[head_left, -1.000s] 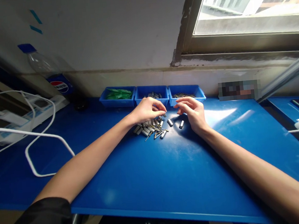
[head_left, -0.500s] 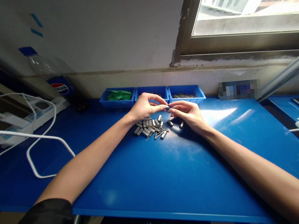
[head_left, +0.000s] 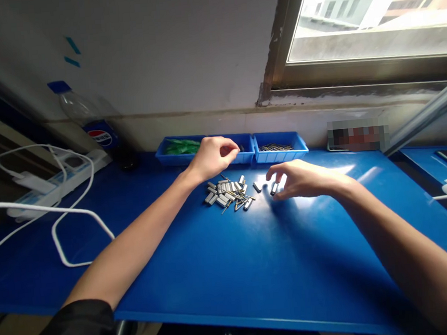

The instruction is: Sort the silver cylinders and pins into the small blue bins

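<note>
My left hand [head_left: 213, 156] hovers in front of the middle blue bin [head_left: 247, 153], thumb and fingertips pinched together; what they hold, if anything, is too small to make out. My right hand [head_left: 298, 178] is low over the table to the right, its thumb and fingers apart around a small metal block [head_left: 274, 188] with a dark end. A second such block [head_left: 257, 187] lies just left of it. Below my left hand is a loose pile of silvery metal blocks [head_left: 225, 192] mixed with thin brass-coloured pins [head_left: 239, 204].
The left blue bin [head_left: 162, 155] holds green pieces, and the right blue bin [head_left: 281, 155] holds thin pins. A cola bottle [head_left: 101, 134] stands by the wall. White cables [head_left: 70, 208] and a power strip [head_left: 48, 185] lie on the left of the blue table [head_left: 201, 273].
My hands, fingertips together half a second ago, have come apart. My right hand has moved down and opened over a metal block; my left stays pinched, slightly left. The view has shifted a little.
</note>
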A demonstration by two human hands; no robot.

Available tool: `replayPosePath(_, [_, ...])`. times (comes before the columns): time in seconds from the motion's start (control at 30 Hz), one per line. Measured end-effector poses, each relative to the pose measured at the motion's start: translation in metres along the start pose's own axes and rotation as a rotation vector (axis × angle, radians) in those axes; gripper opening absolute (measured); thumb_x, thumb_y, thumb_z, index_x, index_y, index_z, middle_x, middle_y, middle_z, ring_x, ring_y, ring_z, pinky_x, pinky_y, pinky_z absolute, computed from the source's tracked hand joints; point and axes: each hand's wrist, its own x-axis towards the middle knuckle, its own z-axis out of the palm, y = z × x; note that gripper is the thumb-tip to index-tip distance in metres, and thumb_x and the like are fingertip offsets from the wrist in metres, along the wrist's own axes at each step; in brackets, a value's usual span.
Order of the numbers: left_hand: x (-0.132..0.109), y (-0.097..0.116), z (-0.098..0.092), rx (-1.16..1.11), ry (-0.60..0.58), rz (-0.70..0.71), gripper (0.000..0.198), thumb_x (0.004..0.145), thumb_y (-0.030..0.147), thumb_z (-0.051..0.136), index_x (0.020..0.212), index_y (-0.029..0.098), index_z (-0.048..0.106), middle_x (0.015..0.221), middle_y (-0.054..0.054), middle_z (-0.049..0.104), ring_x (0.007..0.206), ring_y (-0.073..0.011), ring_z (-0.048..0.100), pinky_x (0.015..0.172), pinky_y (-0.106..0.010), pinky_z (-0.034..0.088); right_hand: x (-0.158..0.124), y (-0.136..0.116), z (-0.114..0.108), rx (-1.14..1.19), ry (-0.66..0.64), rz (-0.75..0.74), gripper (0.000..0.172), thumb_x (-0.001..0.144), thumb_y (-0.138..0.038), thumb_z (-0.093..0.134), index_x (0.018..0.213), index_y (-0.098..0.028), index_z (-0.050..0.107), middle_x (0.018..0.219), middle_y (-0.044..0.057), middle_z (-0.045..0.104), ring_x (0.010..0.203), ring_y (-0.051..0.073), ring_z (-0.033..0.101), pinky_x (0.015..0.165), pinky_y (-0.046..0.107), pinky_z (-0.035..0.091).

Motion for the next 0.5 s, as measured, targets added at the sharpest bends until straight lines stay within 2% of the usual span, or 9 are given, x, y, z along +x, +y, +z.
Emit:
replayPosePath(0.1, [-0.002,0.008,-0.003,0.033,-0.331,0.102,0.018,0.088,0.023,0.07,0.097,0.016,0.083,0.097,-0.007,0.082,0.087,-0.0196,0.076,0.079,-0.027,0.058,0.01,-0.002,0.011,-0.033,0.015,-0.012,0.027,0.071,-0.022,0.08,0.099,-0.022,0.082,0.098,0.006,0.08,0.086,0.024,0.074,0.072,0.03,0.052])
replayPosePath(0.17, [-0.002,0.01,-0.003,0.081,-0.438,0.152,0.02,0.088,0.022,0.07,0.1,0.015,0.083,0.1,-0.008,0.082,0.09,-0.0203,0.076,0.081,-0.027,0.057,0.016,-0.004,0.014,-0.034,0.022,-0.026,0.019,0.072,-0.018,0.078,0.09,-0.022,0.083,0.093,0.005,0.081,0.086,0.024,0.075,0.072,0.03,0.052])
replayPosePath(0.3, [0.002,0.016,-0.002,0.112,-0.504,0.179,0.023,0.09,0.024,0.068,0.104,0.013,0.082,0.1,-0.01,0.081,0.088,-0.0196,0.074,0.08,-0.027,0.056,0.019,-0.01,0.008,-0.005,0.026,-0.039,0.026,0.069,-0.015,0.077,0.092,-0.023,0.085,0.09,0.003,0.081,0.082,0.024,0.076,0.068,0.029,0.053])
replayPosePath(0.37, [0.006,0.021,-0.005,0.085,-0.502,0.138,0.026,0.091,0.026,0.067,0.108,0.014,0.082,0.101,-0.009,0.081,0.088,-0.0191,0.074,0.078,-0.026,0.056,0.018,-0.011,0.003,0.028,0.032,-0.033,0.021,0.069,-0.015,0.078,0.088,-0.022,0.086,0.084,0.004,0.081,0.082,0.025,0.077,0.069,0.029,0.053])
replayPosePath(0.43, [0.01,0.025,-0.011,0.063,-0.508,0.082,0.027,0.09,0.028,0.069,0.109,0.015,0.082,0.098,-0.008,0.081,0.087,-0.0191,0.075,0.076,-0.025,0.056,0.018,-0.009,-0.001,0.133,0.025,-0.053,0.013,0.072,-0.021,0.079,0.084,-0.022,0.085,0.08,0.003,0.08,0.082,0.025,0.077,0.069,0.029,0.054])
replayPosePath(0.5, [0.013,0.027,-0.017,0.039,-0.543,0.039,0.027,0.088,0.031,0.071,0.108,0.016,0.082,0.094,-0.007,0.081,0.086,-0.0195,0.075,0.074,-0.025,0.057,0.018,-0.006,-0.004,0.316,0.026,-0.094,0.012,0.074,-0.03,0.083,0.082,-0.022,0.085,0.079,0.003,0.081,0.081,0.024,0.077,0.07,0.029,0.056])
